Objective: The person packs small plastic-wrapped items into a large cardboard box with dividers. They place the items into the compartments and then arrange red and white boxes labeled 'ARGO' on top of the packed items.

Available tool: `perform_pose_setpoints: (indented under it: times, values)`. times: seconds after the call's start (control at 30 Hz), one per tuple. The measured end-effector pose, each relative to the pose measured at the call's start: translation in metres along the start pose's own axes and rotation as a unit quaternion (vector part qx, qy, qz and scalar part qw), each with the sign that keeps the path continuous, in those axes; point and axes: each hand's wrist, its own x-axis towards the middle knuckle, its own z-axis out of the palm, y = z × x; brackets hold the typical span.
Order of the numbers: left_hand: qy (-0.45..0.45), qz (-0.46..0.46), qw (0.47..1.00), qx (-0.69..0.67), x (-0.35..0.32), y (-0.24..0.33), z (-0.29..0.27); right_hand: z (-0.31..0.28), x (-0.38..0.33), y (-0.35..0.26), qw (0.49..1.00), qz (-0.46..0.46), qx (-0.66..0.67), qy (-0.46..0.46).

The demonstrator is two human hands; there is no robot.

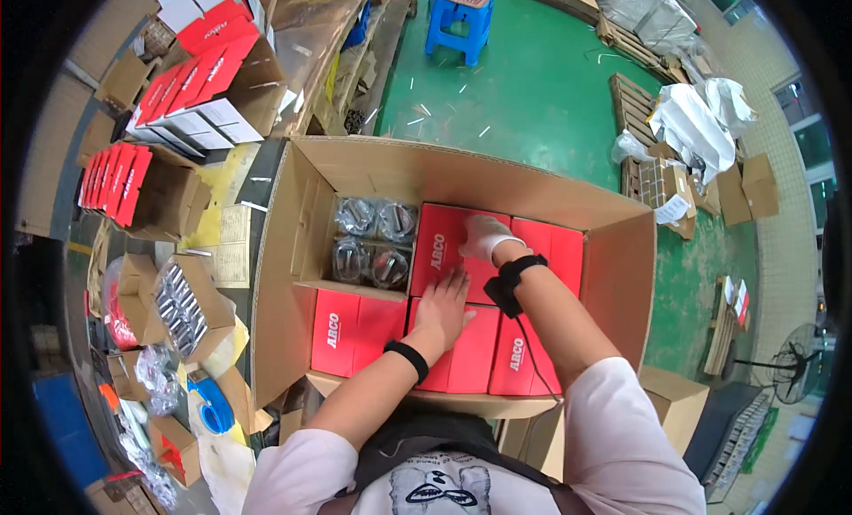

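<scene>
A large open cardboard carton (444, 165) stands before me, holding several red boxes (337, 333) packed side by side. Bare and with fingers spread, my left hand (442, 309) lies flat where the middle red boxes of the near and far rows meet. My right hand (485, 237), in a white glove, rests on a far-row red box (435, 218); its fingertips are bent down and partly hidden. Left of that box, a divided compartment holds several round metal parts (356, 216) in clear plastic. A black band is on each wrist.
Along the left, a workbench carries cartons of red-and-white boxes (191, 80), a carton of metal cylinders (180, 306) and a blue tape roll (213, 407). A blue stool (459, 27) stands on the green floor beyond. Pallets with wrapped goods (697, 129) and a fan (792, 362) are at right.
</scene>
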Motion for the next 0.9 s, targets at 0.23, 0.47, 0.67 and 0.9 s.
perform_pose_setpoints:
  times: [0.23,0.47,0.67,0.9]
  values:
    - [-0.019,0.026,0.998,-0.057,0.006,-0.016,-0.002,-0.005,0.02,0.003,0.995,0.002,-0.066,-0.071]
    - [-0.039,0.068,0.992,-0.097,0.002,-0.029,-0.017,0.029,-0.011,0.003,0.985,0.132,0.092,0.058]
    - [0.004,0.137,0.966,-0.22,-0.052,-0.041,-0.022,0.046,-0.021,0.0,0.982,0.116,0.088,0.117]
    - [0.256,-0.068,0.889,-0.374,-0.119,-0.074,-0.06,0.066,-0.062,-0.034,0.921,0.175,0.207,0.28]
